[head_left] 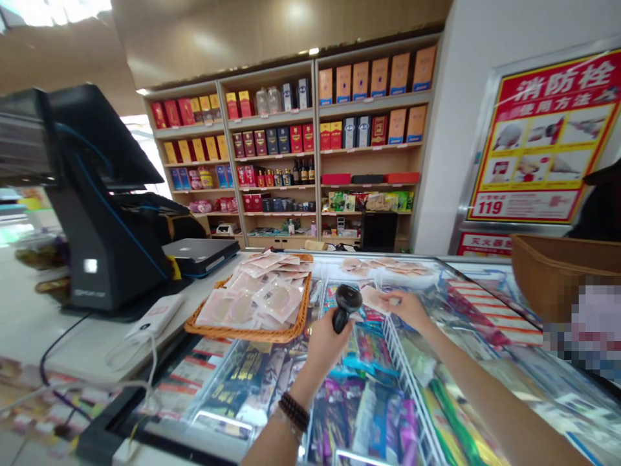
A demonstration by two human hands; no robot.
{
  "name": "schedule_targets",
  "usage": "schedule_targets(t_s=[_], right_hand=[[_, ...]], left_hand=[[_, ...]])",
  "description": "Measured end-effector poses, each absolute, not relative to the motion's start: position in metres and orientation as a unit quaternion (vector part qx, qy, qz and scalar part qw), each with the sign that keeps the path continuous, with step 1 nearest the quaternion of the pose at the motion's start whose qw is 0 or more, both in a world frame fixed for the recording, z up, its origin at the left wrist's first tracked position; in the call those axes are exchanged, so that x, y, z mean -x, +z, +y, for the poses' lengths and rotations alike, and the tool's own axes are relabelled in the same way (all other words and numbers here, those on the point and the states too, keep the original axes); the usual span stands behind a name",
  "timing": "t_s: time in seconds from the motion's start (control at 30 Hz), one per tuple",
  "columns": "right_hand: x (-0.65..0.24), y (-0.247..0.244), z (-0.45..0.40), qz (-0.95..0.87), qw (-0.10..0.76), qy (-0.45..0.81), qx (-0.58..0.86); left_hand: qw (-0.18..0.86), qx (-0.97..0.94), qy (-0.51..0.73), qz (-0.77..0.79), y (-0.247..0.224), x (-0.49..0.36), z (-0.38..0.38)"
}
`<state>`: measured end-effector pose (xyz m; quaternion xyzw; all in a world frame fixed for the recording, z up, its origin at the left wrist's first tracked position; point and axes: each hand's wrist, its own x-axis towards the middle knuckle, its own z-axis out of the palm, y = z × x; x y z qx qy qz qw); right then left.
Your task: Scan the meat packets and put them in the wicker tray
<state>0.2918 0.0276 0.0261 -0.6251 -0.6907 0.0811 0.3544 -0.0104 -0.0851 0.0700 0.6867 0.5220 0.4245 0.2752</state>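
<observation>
Over the glass top of a display freezer (228,424), my left hand (324,340) is wrapped round the handle of a black barcode scanner (348,299). Just right of the scanner's head, my right hand (409,309) pinches the edge of a small flat pale packet (372,298). To the left of both hands, an orange wicker basket (272,334) is heaped with similar clear-wrapped packets (257,291). More of these packets (388,265) lie spread along the far side of the glass.
A black point-of-sale terminal (97,220) and a flat dark box (201,251) stand on the left counter beside a white power-bank-like device (158,317) with cables. A brown container (548,265) is at right. Shelves of boxed goods (315,155) line the back wall.
</observation>
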Motion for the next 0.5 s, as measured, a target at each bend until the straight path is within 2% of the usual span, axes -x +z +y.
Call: schedule_targets(t_s=[0.13, 0.23, 0.5], right_hand=[[-0.281, 0.021, 0.018, -0.627, 0.324, -0.020, 0.709], [-0.270, 0.018, 0.013, -0.597, 0.320, -0.019, 0.736], [-0.245, 0.008, 0.013, -0.570, 0.493, 0.080, 0.653]], left_hand=[[0.265, -0.696, 0.425, 0.515, 0.068, 0.011, -0.088], [0.258, -0.698, 0.423, 0.516, 0.066, 0.011, -0.089], [0.260, -0.705, 0.417, 0.511, 0.068, 0.010, -0.092]])
